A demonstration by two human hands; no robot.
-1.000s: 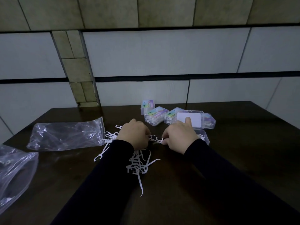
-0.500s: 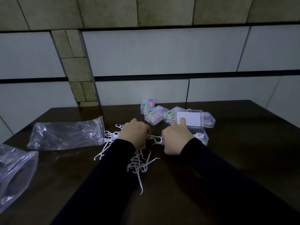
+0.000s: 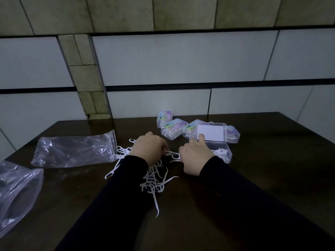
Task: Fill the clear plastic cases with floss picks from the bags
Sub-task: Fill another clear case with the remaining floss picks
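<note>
Clearly both hands meet over the loose floss picks on the dark surface: the left hand and right hand each pinch picks between them, probably gathering a bundle for the open case just right, beside filled cases

dark table | on it: loose floss picks, two bags, seemingly five cases

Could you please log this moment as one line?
left hand: pinching floss picks | right hand: gripping picks | open case: partly filled
</note>
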